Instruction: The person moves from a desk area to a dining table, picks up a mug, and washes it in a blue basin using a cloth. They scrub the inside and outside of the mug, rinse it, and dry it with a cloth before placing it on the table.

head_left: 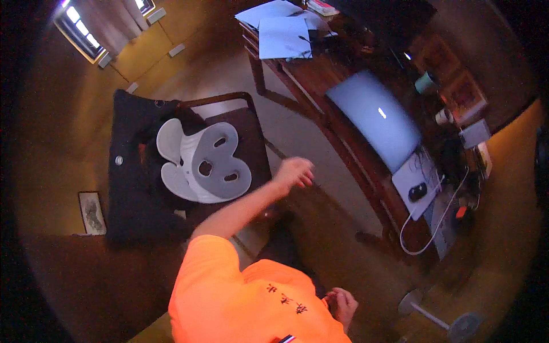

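Left hand [294, 172] loosely curled — smooth wooden desk [320, 86] nearby

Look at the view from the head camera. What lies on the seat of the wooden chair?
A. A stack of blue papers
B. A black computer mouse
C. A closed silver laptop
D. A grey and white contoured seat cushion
D: the grey and white cushion rests on the chair, while the laptop, papers and mouse are all on the desk.
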`<state>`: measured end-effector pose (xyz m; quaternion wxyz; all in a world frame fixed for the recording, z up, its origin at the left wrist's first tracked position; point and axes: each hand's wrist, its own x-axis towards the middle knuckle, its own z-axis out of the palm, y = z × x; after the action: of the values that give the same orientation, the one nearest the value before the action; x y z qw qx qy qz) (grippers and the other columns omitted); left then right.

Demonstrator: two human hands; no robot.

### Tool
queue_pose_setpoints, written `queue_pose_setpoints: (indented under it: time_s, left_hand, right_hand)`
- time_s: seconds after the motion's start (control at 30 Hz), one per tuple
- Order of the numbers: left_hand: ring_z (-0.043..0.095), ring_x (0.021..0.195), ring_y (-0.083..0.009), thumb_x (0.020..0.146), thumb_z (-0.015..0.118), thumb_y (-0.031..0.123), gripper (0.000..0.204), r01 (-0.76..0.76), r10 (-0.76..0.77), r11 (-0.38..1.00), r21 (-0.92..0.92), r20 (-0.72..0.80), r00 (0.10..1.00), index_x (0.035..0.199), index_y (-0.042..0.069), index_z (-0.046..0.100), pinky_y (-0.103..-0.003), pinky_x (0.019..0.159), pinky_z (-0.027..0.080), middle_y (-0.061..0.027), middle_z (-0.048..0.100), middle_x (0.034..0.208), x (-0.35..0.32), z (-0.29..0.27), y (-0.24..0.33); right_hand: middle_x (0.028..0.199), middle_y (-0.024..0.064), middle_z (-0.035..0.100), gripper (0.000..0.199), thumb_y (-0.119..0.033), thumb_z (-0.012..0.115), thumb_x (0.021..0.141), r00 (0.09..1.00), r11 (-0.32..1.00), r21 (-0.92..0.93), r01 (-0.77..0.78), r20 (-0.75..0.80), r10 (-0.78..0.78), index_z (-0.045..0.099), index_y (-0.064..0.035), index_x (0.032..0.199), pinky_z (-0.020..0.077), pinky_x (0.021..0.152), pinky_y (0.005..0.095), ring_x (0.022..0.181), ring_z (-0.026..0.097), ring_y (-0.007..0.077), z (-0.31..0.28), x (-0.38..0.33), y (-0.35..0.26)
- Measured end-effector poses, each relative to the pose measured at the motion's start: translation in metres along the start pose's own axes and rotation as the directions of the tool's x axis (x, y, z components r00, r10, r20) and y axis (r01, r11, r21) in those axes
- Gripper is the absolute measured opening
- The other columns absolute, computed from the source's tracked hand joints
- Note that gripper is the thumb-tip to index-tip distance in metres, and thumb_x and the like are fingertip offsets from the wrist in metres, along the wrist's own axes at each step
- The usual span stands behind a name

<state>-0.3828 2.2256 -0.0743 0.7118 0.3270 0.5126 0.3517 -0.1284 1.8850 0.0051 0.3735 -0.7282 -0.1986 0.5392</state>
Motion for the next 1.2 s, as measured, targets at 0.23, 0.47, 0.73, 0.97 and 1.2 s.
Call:
queue_pose_setpoints:
  time_s: [0.23,0.47,0.73,0.97,1.2]
  left_hand:
    - [0.059,0.072,-0.0142,0.086,0.064,0.032,0.035,-0.324,0.245,0.94,-0.111,-0.443,0.863,0.11,0.008,0.054,-0.028,0.055,0.05,-0.0049,0.058,0.089,0.149,-0.175,0.115]
    - [0.053,0.087,-0.0183,0.083,0.069,0.036,0.067,-0.361,0.273,0.932,0.008,-0.672,0.689,0.132,0.004,0.037,-0.033,0.067,0.049,-0.0094,0.051,0.112,0.27,-0.222,0.19]
    - [0.061,0.076,-0.0288,0.084,0.067,0.017,0.041,-0.45,0.244,0.836,-0.314,-0.521,0.818,0.115,-0.003,0.051,-0.039,0.056,0.053,-0.0162,0.058,0.104,0.33,-0.248,0.233]
    - [0.061,0.098,-0.0326,0.074,0.063,0.02,0.04,-0.348,0.848,0.501,0.792,-0.369,0.381,0.112,0.008,0.064,-0.041,0.087,0.048,-0.0187,0.066,0.102,0.366,-0.215,0.3]
    - [0.064,0.086,-0.0352,0.077,0.059,0.009,0.037,-0.183,0.897,0.298,0.937,-0.209,0.39,0.113,0.017,0.062,-0.046,0.076,0.05,-0.019,0.067,0.089,0.361,-0.126,0.287]
  right_hand:
    - [0.081,0.011,0.067,0.018,-0.008,0.053,0.09,0.99,0.982,-0.163,-0.095,0.084,0.11,0.064,0.0044,0.094,0.052,0.065,0.0272,0.071,0.064,0.0161,0.056,0.058,-0.053]
    - [0.08,0.0066,0.065,0.021,-0.019,0.06,0.089,0.977,0.977,0.049,-0.205,0.062,0.202,0.063,-0.0025,0.102,0.0507,0.063,0.0267,0.069,0.061,0.0147,0.066,0.083,-0.063]
    - [0.075,0.0042,0.063,0.019,-0.017,0.06,0.089,0.939,0.938,-0.083,-0.337,0.044,0.341,0.063,-0.0019,0.1,0.0469,0.059,0.0236,0.065,0.057,0.0112,0.083,0.099,-0.066]
    - [0.084,0.0032,0.064,0.023,-0.021,0.061,0.09,0.949,0.957,-0.116,-0.265,0.142,0.28,0.062,-0.004,0.106,0.048,0.063,0.0239,0.072,0.059,0.0104,0.094,0.121,-0.095]
    - [0.083,0.0058,0.067,0.023,-0.018,0.061,0.091,0.968,0.972,-0.124,-0.2,0.126,0.215,0.062,-0.0019,0.107,0.0506,0.064,0.0267,0.073,0.06,0.0114,0.084,0.134,-0.1]
